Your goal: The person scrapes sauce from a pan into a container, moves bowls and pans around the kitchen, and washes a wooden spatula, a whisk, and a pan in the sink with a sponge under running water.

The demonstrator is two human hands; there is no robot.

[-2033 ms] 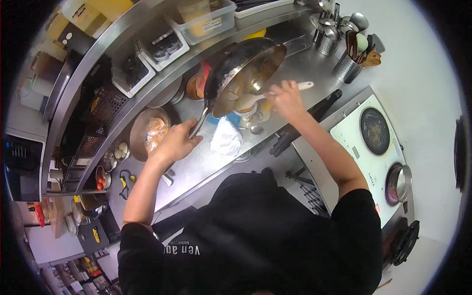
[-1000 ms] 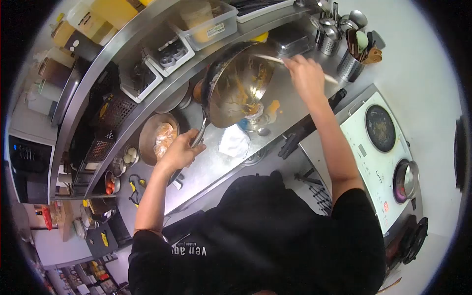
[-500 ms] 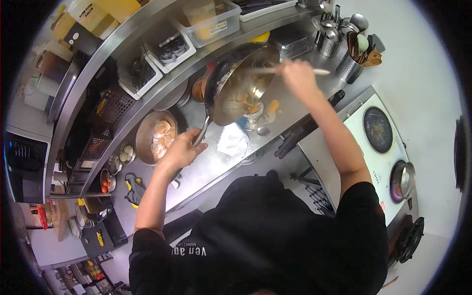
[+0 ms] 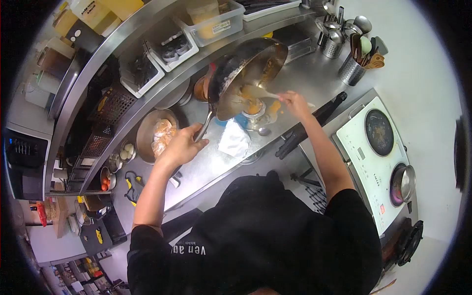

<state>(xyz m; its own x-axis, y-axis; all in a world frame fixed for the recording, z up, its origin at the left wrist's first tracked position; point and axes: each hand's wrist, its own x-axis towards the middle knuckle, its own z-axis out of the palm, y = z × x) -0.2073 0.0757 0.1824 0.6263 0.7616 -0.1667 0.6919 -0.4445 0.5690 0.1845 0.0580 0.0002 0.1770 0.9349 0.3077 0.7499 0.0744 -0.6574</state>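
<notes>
My left hand [image 4: 183, 145] is closed round the handle of a frying pan [image 4: 268, 56], which it holds tilted on its side above the steel counter [image 4: 206, 162]. In my right hand [image 4: 296, 104] is a pale spatula [image 4: 261, 92], its blade at the orange-brown sauce on the pan's lower edge. A small metal container [image 4: 254, 118] stands under that edge, partly hidden, with orange sauce at its mouth. Spilled sauce [image 4: 275, 106] marks the counter beside it. A spoon [image 4: 264, 132] and a white sheet [image 4: 233, 140] lie close by.
Left of the pan is a steel bowl [image 4: 142, 140] of food. Utensil holders [image 4: 351, 72] stand at the back right. A hob [image 4: 361, 167] with a pan [image 4: 407, 183] is on my right. The shelf [image 4: 216, 46] with tubs runs behind the pan.
My right hand has come down and toward me, and the spatula blade has shifted to the pan's lower edge. My left hand and the pan have barely moved.
</notes>
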